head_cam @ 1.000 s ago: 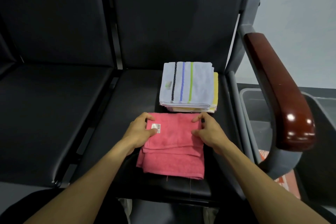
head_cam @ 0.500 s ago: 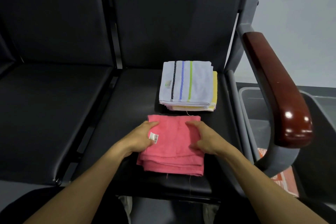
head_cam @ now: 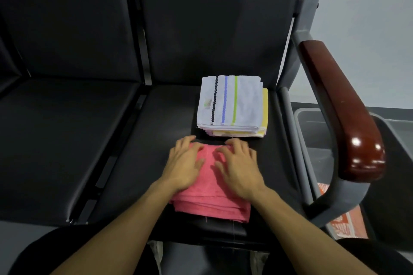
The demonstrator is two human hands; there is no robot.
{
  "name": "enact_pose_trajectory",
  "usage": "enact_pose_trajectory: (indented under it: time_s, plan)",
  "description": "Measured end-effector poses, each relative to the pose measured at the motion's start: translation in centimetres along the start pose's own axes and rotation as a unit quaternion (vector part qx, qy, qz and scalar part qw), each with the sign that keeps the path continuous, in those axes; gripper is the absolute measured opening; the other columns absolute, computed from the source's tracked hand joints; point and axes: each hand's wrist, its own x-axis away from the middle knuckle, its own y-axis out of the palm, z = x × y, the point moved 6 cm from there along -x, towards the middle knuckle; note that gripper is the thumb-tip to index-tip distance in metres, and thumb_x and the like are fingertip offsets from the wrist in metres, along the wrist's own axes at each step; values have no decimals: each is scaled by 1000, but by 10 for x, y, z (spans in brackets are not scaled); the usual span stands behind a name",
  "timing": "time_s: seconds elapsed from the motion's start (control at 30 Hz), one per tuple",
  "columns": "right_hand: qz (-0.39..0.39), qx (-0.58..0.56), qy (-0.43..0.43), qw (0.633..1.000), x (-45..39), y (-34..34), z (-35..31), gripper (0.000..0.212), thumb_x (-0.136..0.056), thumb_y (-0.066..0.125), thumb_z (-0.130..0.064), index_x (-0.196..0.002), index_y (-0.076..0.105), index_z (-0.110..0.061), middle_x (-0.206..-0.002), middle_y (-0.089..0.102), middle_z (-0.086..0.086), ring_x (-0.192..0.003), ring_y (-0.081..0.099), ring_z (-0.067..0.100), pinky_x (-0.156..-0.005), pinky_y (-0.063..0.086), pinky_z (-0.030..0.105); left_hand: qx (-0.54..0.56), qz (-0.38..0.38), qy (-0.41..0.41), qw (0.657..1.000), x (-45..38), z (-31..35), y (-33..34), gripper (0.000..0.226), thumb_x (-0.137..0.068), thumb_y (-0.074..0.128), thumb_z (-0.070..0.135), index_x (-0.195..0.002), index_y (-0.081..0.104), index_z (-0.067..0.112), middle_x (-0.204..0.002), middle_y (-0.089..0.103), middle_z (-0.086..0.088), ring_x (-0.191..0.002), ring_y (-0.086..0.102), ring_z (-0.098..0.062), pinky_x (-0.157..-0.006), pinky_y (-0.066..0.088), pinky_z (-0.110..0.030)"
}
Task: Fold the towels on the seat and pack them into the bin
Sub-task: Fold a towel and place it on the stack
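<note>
A folded pink towel [head_cam: 211,196] lies at the front of the black seat [head_cam: 161,140]. My left hand [head_cam: 185,164] presses flat on its left half with fingers spread. My right hand [head_cam: 239,168] presses flat on its right half, fingers straight. Just behind the pink towel sits a stack of folded towels [head_cam: 232,106]: a white one with black, blue and green stripes on top, yellow ones under it. The grey bin [head_cam: 312,140] stands on the floor to the right of the seat, partly hidden by the armrest; an orange patterned towel [head_cam: 344,223] shows low inside it.
A brown wooden armrest [head_cam: 342,109] on a grey frame runs between the seat and the bin. A second black seat [head_cam: 58,136] lies to the left. The seat backs rise behind the towels. A pale wall stands at the far right.
Both hands let go of the pink towel's far edge after folding it toward me, then slid onto its top and now press it flat. The white label is no longer visible.
</note>
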Motion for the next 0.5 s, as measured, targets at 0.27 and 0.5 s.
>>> enact_pose_trajectory:
  time_s: [0.27,0.5]
  plan:
    - [-154,112,60,980,11,44,29,87,-90,0,-72,-156,-19,-18,-160,-34,6,-147,-33,22,-113,-20,59,-85,-108,-21,990,5,-21,49,78,-102,13,60,-156,-23,17,-161,-33,4,-147,-31,-12,-121,-20,-45]
    - [-52,37,74,995,-2,3,36,46,-104,39,-43,-145,43,-22,-139,43,3,-131,38,26,-108,31,46,-86,-20,-20,996,-5,-18,17,51,-108,27,45,-153,35,24,-152,41,3,-138,34,-22,-115,24,-43]
